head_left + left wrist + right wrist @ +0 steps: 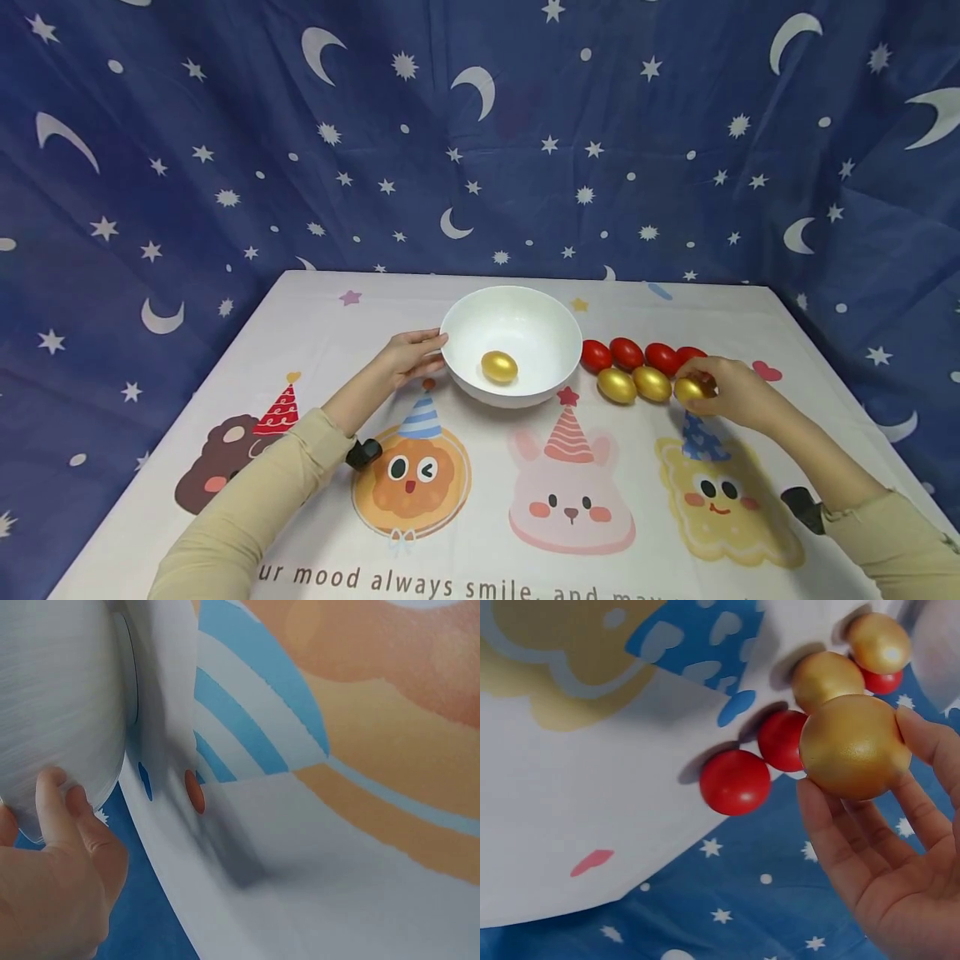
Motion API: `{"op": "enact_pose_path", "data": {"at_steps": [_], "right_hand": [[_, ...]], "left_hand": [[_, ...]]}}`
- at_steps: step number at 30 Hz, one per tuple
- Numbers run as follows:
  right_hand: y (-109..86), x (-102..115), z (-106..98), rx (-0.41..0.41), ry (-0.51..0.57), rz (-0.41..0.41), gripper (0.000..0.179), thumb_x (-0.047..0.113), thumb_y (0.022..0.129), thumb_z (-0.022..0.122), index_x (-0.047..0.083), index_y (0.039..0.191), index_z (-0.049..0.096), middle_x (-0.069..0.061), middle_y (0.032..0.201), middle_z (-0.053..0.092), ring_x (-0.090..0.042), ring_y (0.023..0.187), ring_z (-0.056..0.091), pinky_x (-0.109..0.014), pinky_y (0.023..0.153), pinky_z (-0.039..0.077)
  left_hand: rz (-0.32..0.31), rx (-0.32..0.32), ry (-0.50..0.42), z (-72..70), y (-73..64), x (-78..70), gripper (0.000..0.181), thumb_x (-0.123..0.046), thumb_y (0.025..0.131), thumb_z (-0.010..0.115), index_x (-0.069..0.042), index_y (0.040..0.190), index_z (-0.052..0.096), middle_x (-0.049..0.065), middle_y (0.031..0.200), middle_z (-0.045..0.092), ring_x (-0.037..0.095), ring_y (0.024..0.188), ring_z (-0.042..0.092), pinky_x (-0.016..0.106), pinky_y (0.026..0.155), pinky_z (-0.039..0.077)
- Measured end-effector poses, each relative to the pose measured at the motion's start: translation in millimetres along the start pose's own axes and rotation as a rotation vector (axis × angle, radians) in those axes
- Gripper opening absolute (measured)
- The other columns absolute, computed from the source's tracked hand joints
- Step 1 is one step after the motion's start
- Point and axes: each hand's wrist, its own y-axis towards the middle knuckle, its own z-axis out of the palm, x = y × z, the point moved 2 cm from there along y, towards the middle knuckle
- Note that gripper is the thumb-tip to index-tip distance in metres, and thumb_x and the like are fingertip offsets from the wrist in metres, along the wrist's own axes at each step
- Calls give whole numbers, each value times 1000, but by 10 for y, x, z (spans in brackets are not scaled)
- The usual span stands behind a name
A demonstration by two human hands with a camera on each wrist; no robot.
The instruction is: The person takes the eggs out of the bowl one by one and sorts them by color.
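Note:
A white bowl (540, 333) stands on the table with one golden egg (499, 367) inside. My left hand (408, 357) grips the bowl's left rim; in the left wrist view, fingers (56, 806) lie against its outer wall. On the right, my right hand (731, 392) pinches another golden egg (855, 746) between thumb and fingers, and it looks raised off the cloth. Two more golden eggs, one (617, 386) beside the other (652, 383), lie right of the bowl. Behind them is a row of several red eggs (626, 353), the rightmost partly hidden by my right hand.
A white tablecloth (322, 333) with cartoon prints and lettering covers the table. Behind the table hangs a blue curtain (525, 200) with moons and stars. Dark wrist devices show at my left sleeve (364, 454) and right sleeve (804, 508).

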Motion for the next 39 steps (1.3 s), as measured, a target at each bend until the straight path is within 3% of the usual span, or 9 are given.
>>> {"op": "enact_pose_path", "data": {"at_steps": [9,18,25,30,34,39], "right_hand": [[68,-185,88,7,-8,29,29,7,72,75,-2,98,64,-10,85,63,-24,78,53,-45,74,60],[181,-276,112,2,-12,23,31,6,72,75,-5,99,63,-16,86,62,-27,78,53,-51,77,58],[229,-334,135,7,-36,33,32,6,73,75,-6,100,62,-19,88,62,-29,78,52,-54,79,56],[276,-331,175,17,-31,40,31,6,73,75,-6,99,62,-14,84,61,-27,76,51,-45,73,57],[288,-324,200,26,-32,41,31,6,73,76,-7,98,61,-13,80,59,-25,74,50,-37,68,55],[294,-347,224,40,-29,53,33,6,73,76,-8,99,60,-14,83,60,-26,75,50,-42,71,57]], "left_hand": [[-12,9,-14,15,5,60,54,-20,95,56,-6,144,37,19,139,46,9,88,63,15,77,59],[-1,7,-12,-2,-1,16,53,-20,96,56,-8,144,38,18,139,47,8,87,63,15,77,59],[-6,3,-12,17,-5,-3,54,-21,95,56,-8,144,37,18,140,46,15,102,63,15,78,59],[-10,-10,-10,4,-2,6,54,-21,95,56,-9,144,38,18,140,47,20,112,60,15,78,59],[-9,-8,-6,-10,-11,6,54,-22,95,56,-8,144,38,18,140,46,18,109,61,15,78,59],[-5,-7,-5,-14,-6,15,54,-21,95,56,-8,144,38,19,139,47,13,95,64,14,76,59]]}}
